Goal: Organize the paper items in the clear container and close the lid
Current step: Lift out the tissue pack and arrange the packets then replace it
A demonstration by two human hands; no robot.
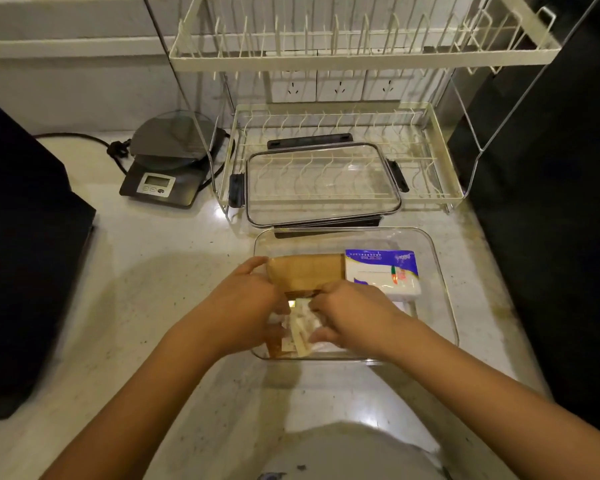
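Head view: paper items (pixel 300 329) between left hand (pixel 246 303), right hand (pixel 352 315).

Container (pixel 440 271): clear, colourless. Inside it, at 12 o'clock, a plain tan-brown paper bundle (pixel 305 271); at 2 o'clock, a white tissue pack (pixel 383 273) with a blue top band and small red-and-green print. Lid (pixel 323 183): clear, with black latches, at 12 o'clock from the container. Dish rack (pixel 444 174): cream. Scale (pixel 168 161): dark grey, silver display panel. Countertop (pixel 153 271): off-white, finely speckled dark.
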